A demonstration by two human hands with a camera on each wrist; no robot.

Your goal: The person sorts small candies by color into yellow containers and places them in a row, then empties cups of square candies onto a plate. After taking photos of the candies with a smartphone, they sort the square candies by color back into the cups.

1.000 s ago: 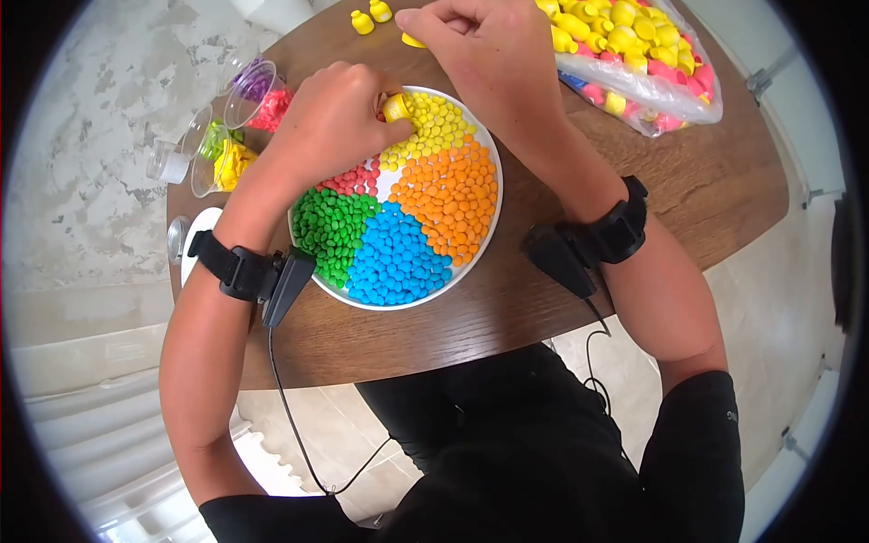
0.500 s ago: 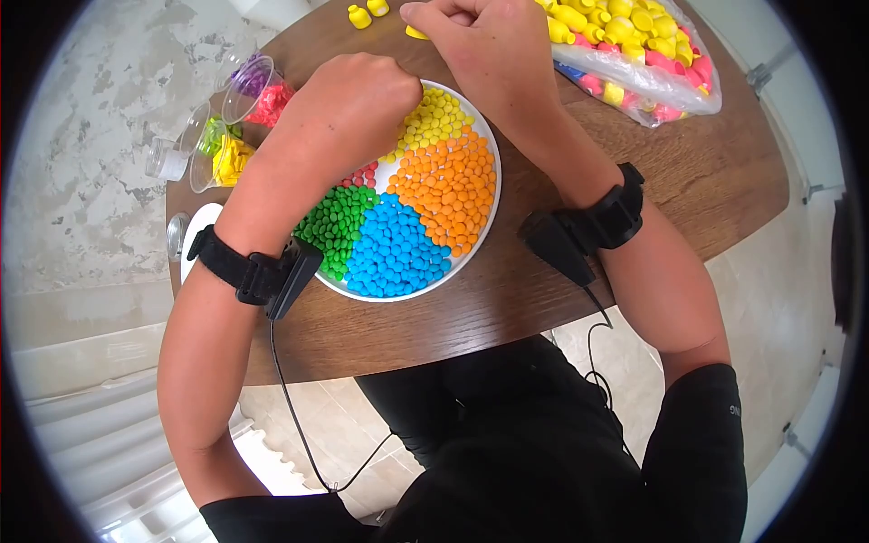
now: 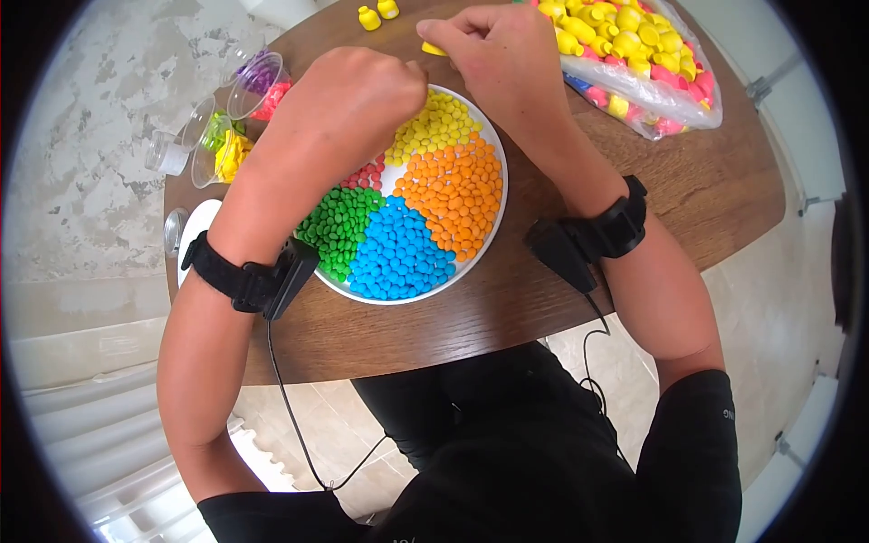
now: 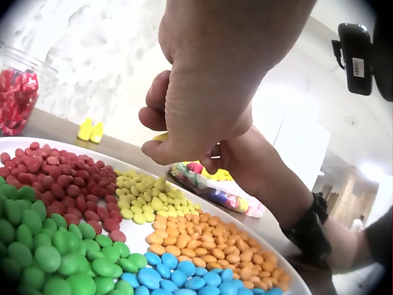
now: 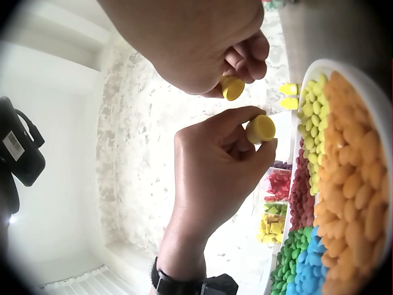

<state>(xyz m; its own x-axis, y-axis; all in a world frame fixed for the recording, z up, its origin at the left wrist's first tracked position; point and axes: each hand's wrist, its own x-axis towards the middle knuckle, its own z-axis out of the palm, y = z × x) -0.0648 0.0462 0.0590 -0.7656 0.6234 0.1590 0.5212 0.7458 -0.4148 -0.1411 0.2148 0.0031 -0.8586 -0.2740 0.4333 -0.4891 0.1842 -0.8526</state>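
Observation:
My left hand grips a small yellow toy bottle over the far left of a round white plate. The head view hides this bottle behind the hand. Beside it, past the plate's far rim, my right hand pinches another small yellow piece with a round end. The two pieces are close together but apart. On the plate, yellow candies, orange candies, blue candies, green candies and red candies lie in wedges, the red partly under my left arm.
Two yellow bottles stand at the far edge. A plastic bag of yellow and pink pieces lies at the far right. On the left are clear cups of coloured wrapped pieces and a white object.
A second ago my left hand showed the yellow bottle at the yellow candies. Since then it has lifted and turned, hiding the bottle from the head view. My right hand has barely shifted.

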